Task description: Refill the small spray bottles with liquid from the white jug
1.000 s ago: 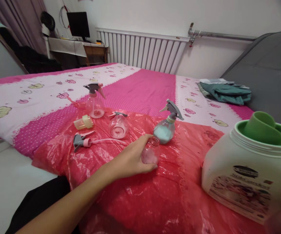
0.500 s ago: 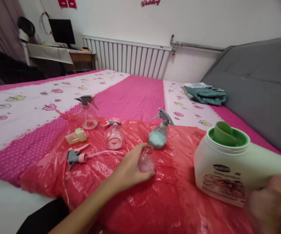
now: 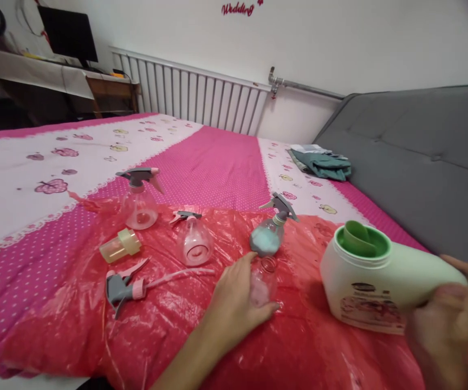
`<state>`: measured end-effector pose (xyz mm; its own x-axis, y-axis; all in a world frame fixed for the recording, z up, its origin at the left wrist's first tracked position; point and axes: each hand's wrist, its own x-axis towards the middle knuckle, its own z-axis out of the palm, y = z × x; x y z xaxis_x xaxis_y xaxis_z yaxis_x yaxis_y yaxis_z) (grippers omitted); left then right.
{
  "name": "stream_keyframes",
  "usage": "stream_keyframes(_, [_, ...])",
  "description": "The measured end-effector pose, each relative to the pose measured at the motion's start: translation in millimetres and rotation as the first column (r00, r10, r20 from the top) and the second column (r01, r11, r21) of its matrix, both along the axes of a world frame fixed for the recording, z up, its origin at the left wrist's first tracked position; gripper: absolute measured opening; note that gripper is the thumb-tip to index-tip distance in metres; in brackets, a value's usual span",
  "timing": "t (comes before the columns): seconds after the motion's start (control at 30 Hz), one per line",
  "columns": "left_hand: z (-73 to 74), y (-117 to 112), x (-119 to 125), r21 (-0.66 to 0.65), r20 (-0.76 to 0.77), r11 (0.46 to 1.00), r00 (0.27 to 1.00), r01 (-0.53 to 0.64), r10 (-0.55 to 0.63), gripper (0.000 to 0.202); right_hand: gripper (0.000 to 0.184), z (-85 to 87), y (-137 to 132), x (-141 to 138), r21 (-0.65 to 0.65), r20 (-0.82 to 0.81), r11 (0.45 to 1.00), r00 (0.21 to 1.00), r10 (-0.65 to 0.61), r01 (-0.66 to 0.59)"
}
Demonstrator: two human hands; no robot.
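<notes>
My left hand (image 3: 238,309) is curled around a small clear bottle (image 3: 263,284) that has an open neck and stands on red plastic sheeting. My right hand (image 3: 441,330), partly blurred, grips the narrow right end of a large pale green detergent jug (image 3: 364,292), whose open mouth shows a green pouring spout (image 3: 358,238). Just behind the small bottle stands a spray bottle (image 3: 267,235) holding bluish liquid. A loose grey and pink spray head (image 3: 122,290), its tube pointing toward my left hand, lies on the sheeting.
Two clear spray bottles (image 3: 140,208) (image 3: 195,246) and a yellowish translucent cup-like piece (image 3: 120,246) are on the left of the red sheeting (image 3: 201,346). Folded clothes (image 3: 321,162) lie farther back on the bed, beside a grey headboard (image 3: 413,141). A radiator (image 3: 189,89) lines the wall.
The view has turned to the right and shifted. The jug is a little closer to the small bottle. Both hands keep their hold.
</notes>
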<state>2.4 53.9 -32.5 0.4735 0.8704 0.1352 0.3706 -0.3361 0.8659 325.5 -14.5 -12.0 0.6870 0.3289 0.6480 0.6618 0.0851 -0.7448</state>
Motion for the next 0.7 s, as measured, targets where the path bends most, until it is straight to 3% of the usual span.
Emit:
stream_keyframes(0.17, [2.5, 1, 5, 0.002, -0.017, 1.000, 1.000, 0.007, -0.007, 0.078, 0.080, 21.6, 1, -12, 0.058, -0.288, 0.990, 0.947, 0.139, -0.128])
stream_keyframes(0.3, [4.9, 1, 4, -0.005, -0.017, 1.000, 1.000, 0.009, -0.009, 0.077, 0.079, 37.2, 4, -26, 0.156, -0.424, 0.977, 0.884, 0.200, -0.146])
stream_keyframes(0.47, [7.7, 0, 4, -0.072, -0.014, 0.997, 1.000, -0.015, 0.014, 0.078, 0.080, 42.2, 7, -40, 0.174, -0.459, 0.974, 0.864, 0.208, -0.142])
stream_keyframes(0.7, [13.8, 0, 6, -0.183, -0.012, 0.980, 0.997, -0.078, 0.078, 0.081, 0.070, 57.2, 2, -52, 0.229, -0.372, 0.972, 0.917, 0.144, -0.060])
